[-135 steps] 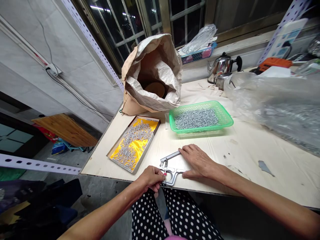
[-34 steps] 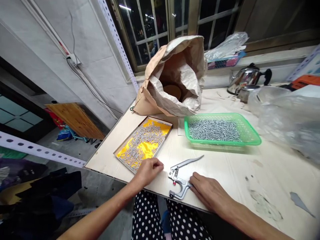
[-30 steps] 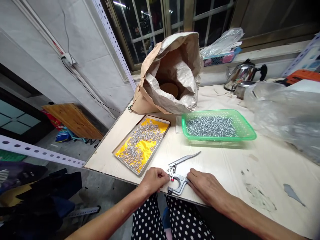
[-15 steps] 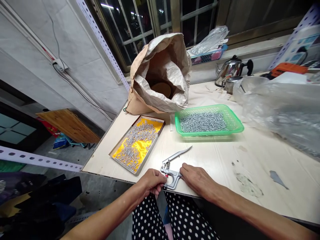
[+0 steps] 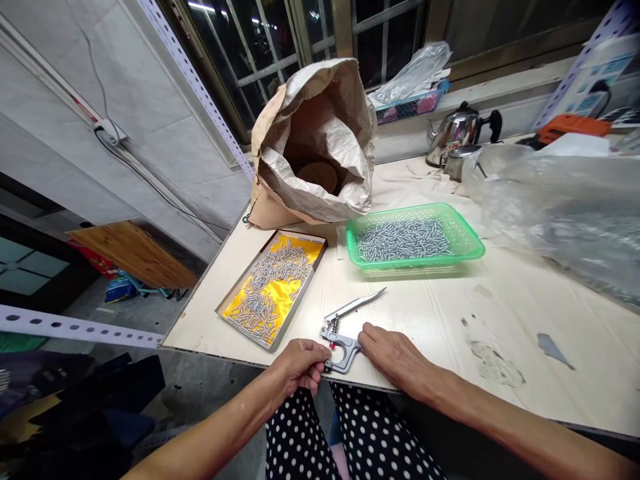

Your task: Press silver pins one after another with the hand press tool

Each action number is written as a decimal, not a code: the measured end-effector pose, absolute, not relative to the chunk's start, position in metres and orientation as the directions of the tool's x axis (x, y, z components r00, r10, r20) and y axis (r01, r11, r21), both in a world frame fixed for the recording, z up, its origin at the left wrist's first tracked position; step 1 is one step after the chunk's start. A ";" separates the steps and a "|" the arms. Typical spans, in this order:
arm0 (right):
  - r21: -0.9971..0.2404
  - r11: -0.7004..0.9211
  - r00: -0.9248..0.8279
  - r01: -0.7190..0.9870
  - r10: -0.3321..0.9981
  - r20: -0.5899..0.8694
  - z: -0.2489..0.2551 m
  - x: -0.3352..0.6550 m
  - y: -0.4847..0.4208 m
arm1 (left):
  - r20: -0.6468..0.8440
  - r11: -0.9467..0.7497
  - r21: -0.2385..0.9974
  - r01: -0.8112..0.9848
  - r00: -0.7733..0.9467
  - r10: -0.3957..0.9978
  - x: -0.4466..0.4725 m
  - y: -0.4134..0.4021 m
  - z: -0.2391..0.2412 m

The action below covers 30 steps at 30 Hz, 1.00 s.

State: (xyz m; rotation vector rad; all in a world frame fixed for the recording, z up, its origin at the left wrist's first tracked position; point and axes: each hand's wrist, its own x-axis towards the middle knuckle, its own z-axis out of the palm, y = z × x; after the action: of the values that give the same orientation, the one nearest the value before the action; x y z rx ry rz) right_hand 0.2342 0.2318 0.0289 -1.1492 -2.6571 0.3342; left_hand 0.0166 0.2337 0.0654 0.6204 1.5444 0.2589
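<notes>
Pliers near shallow tray, green basket beyond

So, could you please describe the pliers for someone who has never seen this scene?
At the near edge of the pale table, look between the left hand and the right hand, which touches one handle of the grey pliers. Unlike the yellow-lined tray and green basket beyond, bearing small metal pieces, this is a single tool with splayed handles, a coil spring and a red tip.
</notes>
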 end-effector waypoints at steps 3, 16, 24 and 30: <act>-0.303 0.664 -0.670 0.683 0.736 0.101 0.033 0.234 0.231 | -0.869 0.849 0.489 0.199 0.028 0.494 0.017 0.235 0.064; -0.267 0.666 -0.679 0.697 0.732 0.051 0.025 0.232 0.236 | -0.895 0.805 0.431 0.407 0.082 0.438 0.019 0.241 0.067; -0.261 0.653 -0.651 0.711 0.752 0.109 0.052 0.249 0.264 | -0.897 0.811 0.425 0.402 0.065 0.438 0.022 0.239 0.071; -0.251 0.661 -0.673 0.707 0.738 0.046 0.049 0.249 0.278 | -0.900 0.802 0.397 0.447 0.016 0.436 0.028 0.240 0.077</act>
State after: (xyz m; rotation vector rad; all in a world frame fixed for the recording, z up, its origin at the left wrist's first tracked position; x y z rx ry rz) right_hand 0.2493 0.2776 0.0494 -1.1952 -2.7303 0.3203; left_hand 0.0277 0.2397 0.0768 0.7184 1.6005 -0.0096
